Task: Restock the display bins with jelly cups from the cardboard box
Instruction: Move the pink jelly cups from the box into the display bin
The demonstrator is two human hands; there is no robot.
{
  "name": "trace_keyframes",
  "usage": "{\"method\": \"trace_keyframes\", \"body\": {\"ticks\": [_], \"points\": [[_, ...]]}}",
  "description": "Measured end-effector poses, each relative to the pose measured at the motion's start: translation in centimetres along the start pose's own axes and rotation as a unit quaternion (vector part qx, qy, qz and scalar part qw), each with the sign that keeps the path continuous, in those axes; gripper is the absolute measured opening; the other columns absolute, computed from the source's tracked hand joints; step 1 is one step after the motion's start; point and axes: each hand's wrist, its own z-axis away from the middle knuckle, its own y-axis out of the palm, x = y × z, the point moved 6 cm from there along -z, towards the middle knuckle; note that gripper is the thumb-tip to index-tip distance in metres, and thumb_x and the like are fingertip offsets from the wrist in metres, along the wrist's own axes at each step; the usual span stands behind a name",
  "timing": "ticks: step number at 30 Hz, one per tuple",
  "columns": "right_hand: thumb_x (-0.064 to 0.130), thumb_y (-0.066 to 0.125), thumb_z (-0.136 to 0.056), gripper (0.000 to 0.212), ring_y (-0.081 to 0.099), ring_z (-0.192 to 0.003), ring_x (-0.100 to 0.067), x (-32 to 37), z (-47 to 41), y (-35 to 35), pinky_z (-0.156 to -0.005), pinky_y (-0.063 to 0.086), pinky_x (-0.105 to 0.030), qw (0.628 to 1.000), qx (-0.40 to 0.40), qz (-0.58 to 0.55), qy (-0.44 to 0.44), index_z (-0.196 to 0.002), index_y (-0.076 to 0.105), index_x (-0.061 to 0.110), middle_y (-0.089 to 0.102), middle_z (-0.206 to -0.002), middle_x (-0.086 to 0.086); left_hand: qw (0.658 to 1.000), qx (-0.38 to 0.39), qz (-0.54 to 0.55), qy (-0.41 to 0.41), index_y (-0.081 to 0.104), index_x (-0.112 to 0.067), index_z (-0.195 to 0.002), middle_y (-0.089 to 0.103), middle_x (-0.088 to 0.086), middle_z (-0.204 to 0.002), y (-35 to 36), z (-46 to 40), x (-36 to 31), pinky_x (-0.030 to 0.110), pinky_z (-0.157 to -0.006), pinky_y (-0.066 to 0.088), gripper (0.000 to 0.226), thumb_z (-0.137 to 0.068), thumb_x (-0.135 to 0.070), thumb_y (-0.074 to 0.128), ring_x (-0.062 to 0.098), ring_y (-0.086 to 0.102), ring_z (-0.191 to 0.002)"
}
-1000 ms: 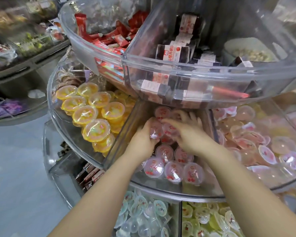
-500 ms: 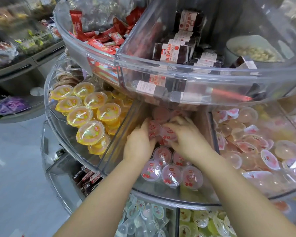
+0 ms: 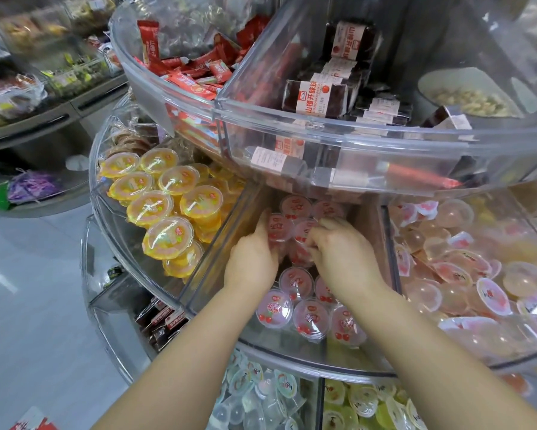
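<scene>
Both hands reach into the middle compartment of a clear round display bin [image 3: 217, 243]. Pink cherry jelly cups [image 3: 310, 318] lie in rows there. My left hand [image 3: 251, 259] presses its fingers against a pink cup [image 3: 278, 226] at the back of the row. My right hand [image 3: 341, 259] curls its fingers around another pink cup [image 3: 304, 232] beside it. Further cups [image 3: 295, 206] sit behind, partly hidden under the upper tier. The cardboard box is not in view.
Orange jelly cups [image 3: 164, 212] fill the compartment to the left, pale peach ones [image 3: 465, 274] the one to the right. An upper clear tier [image 3: 323, 131] with red and dark snack bars overhangs the hands. Lower bins hold clear [image 3: 254, 398] and yellow [image 3: 366, 401] cups. Grey floor lies left.
Both hands have stayed in the middle compartment, shifting the pink cups at the back closer together. The right hand's fingers have curled tighter. The view has moved slightly nearer.
</scene>
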Motion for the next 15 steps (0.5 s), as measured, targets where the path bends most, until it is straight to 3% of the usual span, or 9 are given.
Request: {"method": "trace_keyframes", "body": {"ticks": [4,7,9,11,13,15], "points": [[0.003,0.063,-0.076,0.004,0.055,-0.084,-0.028,-0.3,0.0,0.1,-0.065,0.047,-0.035,1.000,0.014,-0.027,0.007,-0.074,0.064,0.006,0.060,-0.083,-0.008,0.999,0.002,-0.034,0.011,0.003,-0.034,-0.147,0.068,0.015,-0.097,0.0,0.2,0.0,0.038,-0.066,0.049,0.075,-0.091,-0.027,0.051,0.035,0.064,-0.086],[0.003,0.067,-0.074,0.006,0.056,-0.082,-0.026,-0.5,0.0,0.1,-0.065,0.046,-0.032,0.999,0.012,-0.049,0.004,-0.071,0.065,0.009,0.060,-0.081,-0.005,0.998,-0.031,-0.036,0.031,0.013,-0.028,-0.146,0.068,0.013,-0.095,-0.7,0.9,0.3,0.032,-0.061,0.042,0.067,-0.091,-0.026,0.051,0.034,0.064,-0.086],[0.009,0.072,-0.074,0.007,0.056,-0.086,-0.024,-0.6,0.1,0.2,-0.071,0.049,-0.034,0.998,0.015,-0.064,0.012,-0.079,0.068,0.012,0.061,-0.086,-0.002,0.998,-0.027,-0.015,0.048,0.025,-0.023,-0.142,0.067,0.014,-0.100,-0.9,1.0,0.5,0.033,-0.066,0.045,0.056,-0.092,-0.024,0.049,0.035,0.064,-0.090],[0.014,0.075,-0.072,0.025,0.055,-0.097,-0.025,-0.9,0.1,0.3,-0.080,0.050,-0.036,0.998,0.015,-0.057,0.028,-0.097,0.070,0.015,0.063,-0.099,-0.002,0.998,-0.005,0.014,0.058,0.027,-0.023,-0.142,0.065,0.015,-0.108,-0.6,0.9,0.6,0.036,-0.074,0.049,0.053,-0.092,-0.021,0.047,0.035,0.063,-0.095],[0.014,0.073,-0.074,0.035,0.053,-0.105,-0.027,-1.1,0.0,0.2,-0.085,0.049,-0.037,0.999,0.011,-0.031,0.036,-0.108,0.069,0.016,0.064,-0.108,-0.004,0.997,0.036,0.031,0.057,0.020,-0.023,-0.146,0.060,0.016,-0.120,0.1,0.8,0.7,0.038,-0.083,0.049,0.061,-0.092,-0.019,0.048,0.034,0.060,-0.103],[0.012,0.069,-0.075,0.032,0.054,-0.104,-0.029,-1.0,0.0,0.1,-0.084,0.049,-0.037,0.999,0.011,-0.014,0.029,-0.107,0.069,0.016,0.065,-0.106,-0.005,0.995,0.074,0.039,0.055,0.011,-0.026,-0.148,0.054,0.016,-0.127,0.7,0.8,0.9,0.039,-0.087,0.049,0.069,-0.091,-0.019,0.050,0.033,0.058,-0.106]]}}
